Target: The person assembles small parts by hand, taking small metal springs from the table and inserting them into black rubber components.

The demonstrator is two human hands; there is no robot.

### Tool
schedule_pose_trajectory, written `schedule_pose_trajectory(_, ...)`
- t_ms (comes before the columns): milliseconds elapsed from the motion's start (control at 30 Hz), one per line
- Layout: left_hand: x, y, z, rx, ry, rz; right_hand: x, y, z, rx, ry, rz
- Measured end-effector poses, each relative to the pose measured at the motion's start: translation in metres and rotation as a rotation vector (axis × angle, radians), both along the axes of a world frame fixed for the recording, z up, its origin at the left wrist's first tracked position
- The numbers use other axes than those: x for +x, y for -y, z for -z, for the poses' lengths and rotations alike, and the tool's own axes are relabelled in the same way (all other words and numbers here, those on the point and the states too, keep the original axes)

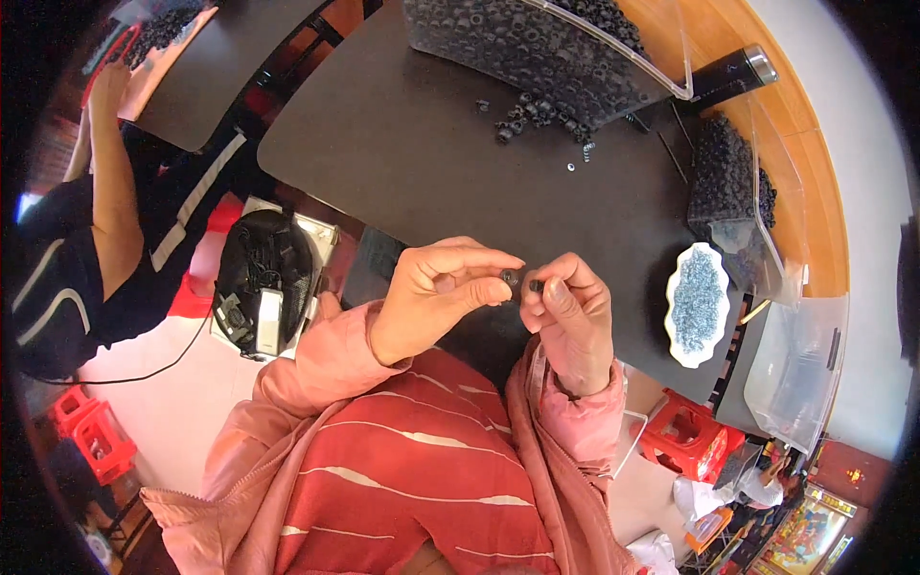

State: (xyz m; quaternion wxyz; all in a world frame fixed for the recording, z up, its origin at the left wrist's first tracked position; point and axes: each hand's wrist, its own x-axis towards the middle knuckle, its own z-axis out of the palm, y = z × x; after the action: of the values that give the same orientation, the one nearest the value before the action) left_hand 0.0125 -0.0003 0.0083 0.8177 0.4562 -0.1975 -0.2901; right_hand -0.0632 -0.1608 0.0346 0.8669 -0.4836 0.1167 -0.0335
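Observation:
My left hand (422, 297) pinches a small round black part (510, 277) between thumb and fingers, with what looks like a hole in its face. Close beside it, my right hand (580, 321) grips another small black piece (537, 286) with thumb and forefinger. The two pieces are a little apart, above the near side of the dark table (383, 144). Farther off lies a loose heap of similar black parts (541, 115). A white scalloped dish (670, 311) full of tiny bluish-grey pieces stands to the right of my right hand.
A large clear bin (537, 57) of black parts stands at the back. At the right are a smaller clear bin (724, 182) and a black flask (733, 77). A black bag (264, 278) sits left of me. Another person's arm (115, 192) shows at far left.

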Motion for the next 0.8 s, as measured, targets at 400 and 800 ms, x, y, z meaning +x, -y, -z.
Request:
schedule_pose_trajectory(400,-0.008,-0.005,-0.001,0.143,0.304,-0.060,-0.012,-0.007,0.002,-0.202,0.034,-0.006)
schedule_pose_trajectory(800,-0.009,-0.015,-0.021,0.231,0.746,-0.160,-0.019,-0.012,0.009,-0.087,0.075,-0.091)
